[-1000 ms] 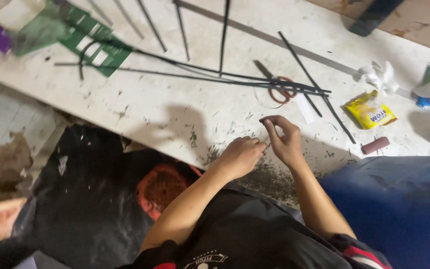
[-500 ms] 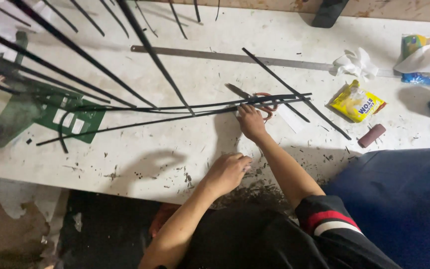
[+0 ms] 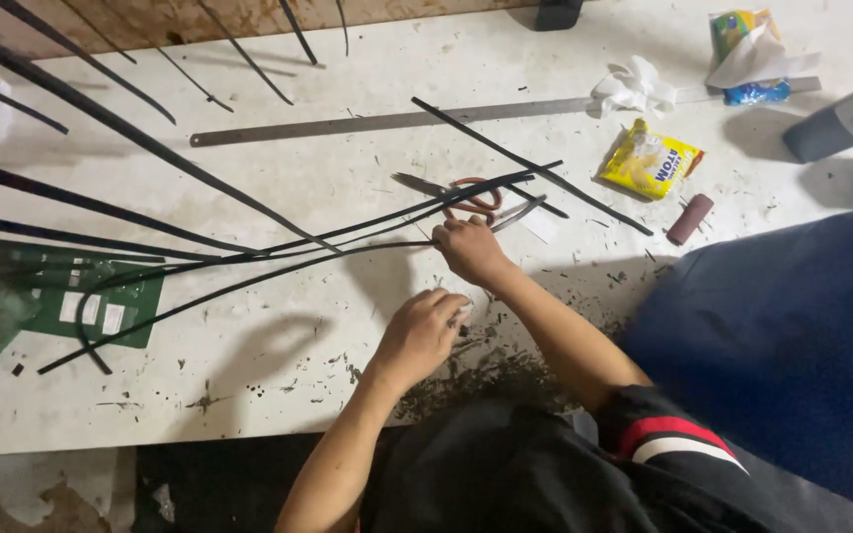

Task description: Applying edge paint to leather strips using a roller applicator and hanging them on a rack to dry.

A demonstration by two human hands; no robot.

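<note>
Black strips, long and thin, fan leftward across the white table, and the right hand pinches the near end of one, its fingers closed on it. Just beside it lie scissors with reddish handles. The left hand rests loosely curled on the table near dark shavings; whether it holds anything cannot be told. Farther out sits a yellow packet, a brown cylinder below it, and a steel ruler along the back. A green stencil lies at the left. Bare tabletop opens between the left hand and the stencil.
</note>
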